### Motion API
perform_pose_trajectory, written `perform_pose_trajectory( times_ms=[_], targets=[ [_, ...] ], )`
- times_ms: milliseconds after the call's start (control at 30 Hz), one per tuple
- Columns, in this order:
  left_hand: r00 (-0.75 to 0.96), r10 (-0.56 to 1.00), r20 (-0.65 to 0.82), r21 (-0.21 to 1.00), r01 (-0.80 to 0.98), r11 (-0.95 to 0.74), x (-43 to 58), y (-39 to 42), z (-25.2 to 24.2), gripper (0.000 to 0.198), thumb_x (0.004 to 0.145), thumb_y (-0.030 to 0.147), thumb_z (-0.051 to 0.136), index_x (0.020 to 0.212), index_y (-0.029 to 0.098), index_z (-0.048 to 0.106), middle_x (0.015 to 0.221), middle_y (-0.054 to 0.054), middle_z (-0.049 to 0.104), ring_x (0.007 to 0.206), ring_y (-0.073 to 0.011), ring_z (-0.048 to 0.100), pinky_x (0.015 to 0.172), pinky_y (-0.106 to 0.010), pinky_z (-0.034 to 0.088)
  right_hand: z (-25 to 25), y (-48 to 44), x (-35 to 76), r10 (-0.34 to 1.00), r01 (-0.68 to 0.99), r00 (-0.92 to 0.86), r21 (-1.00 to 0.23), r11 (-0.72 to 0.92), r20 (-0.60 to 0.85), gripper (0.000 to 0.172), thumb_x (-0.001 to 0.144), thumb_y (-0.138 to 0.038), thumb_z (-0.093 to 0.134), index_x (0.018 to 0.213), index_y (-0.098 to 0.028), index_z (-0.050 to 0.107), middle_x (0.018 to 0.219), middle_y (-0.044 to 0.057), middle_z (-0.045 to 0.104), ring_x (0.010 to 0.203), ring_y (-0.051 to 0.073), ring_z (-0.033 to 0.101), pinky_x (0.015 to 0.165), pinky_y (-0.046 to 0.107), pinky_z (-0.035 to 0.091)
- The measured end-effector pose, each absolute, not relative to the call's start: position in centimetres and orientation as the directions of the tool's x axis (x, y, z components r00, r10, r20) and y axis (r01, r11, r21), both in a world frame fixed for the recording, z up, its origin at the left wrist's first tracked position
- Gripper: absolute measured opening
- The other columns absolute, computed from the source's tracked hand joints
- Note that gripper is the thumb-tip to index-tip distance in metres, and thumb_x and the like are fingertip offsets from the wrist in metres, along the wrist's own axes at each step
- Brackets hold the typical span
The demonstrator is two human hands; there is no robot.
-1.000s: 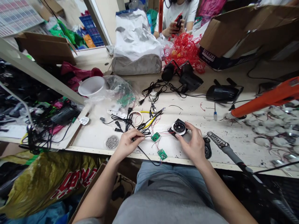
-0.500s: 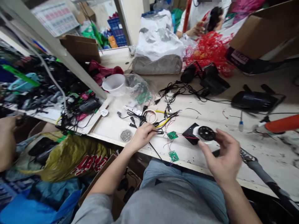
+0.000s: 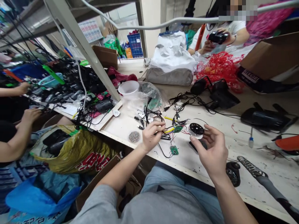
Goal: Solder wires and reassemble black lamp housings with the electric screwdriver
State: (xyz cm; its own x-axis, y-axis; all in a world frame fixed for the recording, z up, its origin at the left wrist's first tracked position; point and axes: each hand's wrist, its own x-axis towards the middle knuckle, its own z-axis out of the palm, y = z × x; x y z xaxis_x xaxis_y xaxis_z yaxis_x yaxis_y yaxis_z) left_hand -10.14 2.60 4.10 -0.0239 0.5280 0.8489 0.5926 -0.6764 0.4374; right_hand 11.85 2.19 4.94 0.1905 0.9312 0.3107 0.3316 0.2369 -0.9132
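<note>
Head view: your right hand (image 3: 213, 149) holds a black-faced disc (image 3: 196, 128) over the bench (image 3: 121, 127).
Whether your left hand (image 3: 151, 136) grips anything is too blurred to tell; a green circuit board (image 3: 174, 150) lies between your hands.

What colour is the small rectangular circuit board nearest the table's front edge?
The small rectangular circuit board is green, clearest in the head view.

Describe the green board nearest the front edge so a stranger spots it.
Start at the white table in front of the grey shirt, then look between the left hand and right hand. The small green board is there. Unlike the other board, it sits nearer the front edge.
</note>
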Motion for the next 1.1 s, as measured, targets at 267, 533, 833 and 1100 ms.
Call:
perform_pose_trajectory(
  times_ms=[267, 533, 833, 1100],
  targets=[
    [0.229, 0.757, 0.612, 0.515, 0.611, -0.601, -9.6, -1.5, -0.2, 0.037, 0.084, 0.002, 0.046, 0.11, 0.018, 0.067, 0.114, -0.01, 0.07, 0.106, -0.0179, 0.07, 0.087, -0.031, 0.06, 1.9, 1.2, 14.3, 0.966, 0.592, 0.143, -0.801, 0.09, 0.215, 0.063, 0.07, -0.062, 0.068, 0.116, -0.02, 0.062, 0.103, 0.013, 0.073, 0.083, 0.028, 0.071, 0.08, 0.048, 0.059],
    [0.179, 0.972, 0.152, 0.18, 0.962, -0.205, -14.4, 8.0, 4.4, 0.03, 0.082, -0.002, 0.05, 0.095, 0.012, 0.072, 0.105, -0.015, 0.065, 0.105, -0.0272, 0.062, 0.09, -0.038, 0.055, 1.8, 0.8, 14.7, 0.955, 0.509, 0.23, -0.86, 0.048, 0.189, 0.068, 0.067, -0.061, 0.073, 0.119, -0.02, 0.06, 0.103, 0.012, 0.071, 0.084, 0.027, 0.07, 0.084, 0.051, 0.058],
    [0.085, 0.942, 0.323, 0.223, 0.961, -0.163, -14.8, 11.3, 5.6, 0.016, 0.086, 0.008, 0.055, 0.094, 0.019, 0.064, 0.104, -0.01, 0.06, 0.092, -0.0238, 0.062, 0.079, -0.035, 0.052, 2.5, 0.8, 15.1, 0.906, 0.314, 0.319, -0.933, 0.177, 0.28, 0.065, 0.073, -0.051, 0.078, 0.123, -0.019, 0.055, 0.108, 0.011, 0.066, 0.1, 0.025, 0.068, 0.088, 0.045, 0.06],
    [-0.329, 0.637, 0.697, 0.67, 0.614, -0.417, -14.8, 10.9, 6.8, 0.013, 0.079, 0.015, 0.06, 0.083, 0.022, 0.05, 0.093, -0.002, 0.062, 0.076, -0.016, 0.064, 0.066, -0.029, 0.054, 2.8, 1.3, 14.5, 0.903, 0.246, 0.323, -0.946, 0.209, 0.284, 0.061, 0.071, -0.047, 0.081, 0.12, -0.02, 0.055, 0.108, 0.01, 0.066, 0.101, 0.024, 0.069, 0.086, 0.042, 0.06]
  ],
)
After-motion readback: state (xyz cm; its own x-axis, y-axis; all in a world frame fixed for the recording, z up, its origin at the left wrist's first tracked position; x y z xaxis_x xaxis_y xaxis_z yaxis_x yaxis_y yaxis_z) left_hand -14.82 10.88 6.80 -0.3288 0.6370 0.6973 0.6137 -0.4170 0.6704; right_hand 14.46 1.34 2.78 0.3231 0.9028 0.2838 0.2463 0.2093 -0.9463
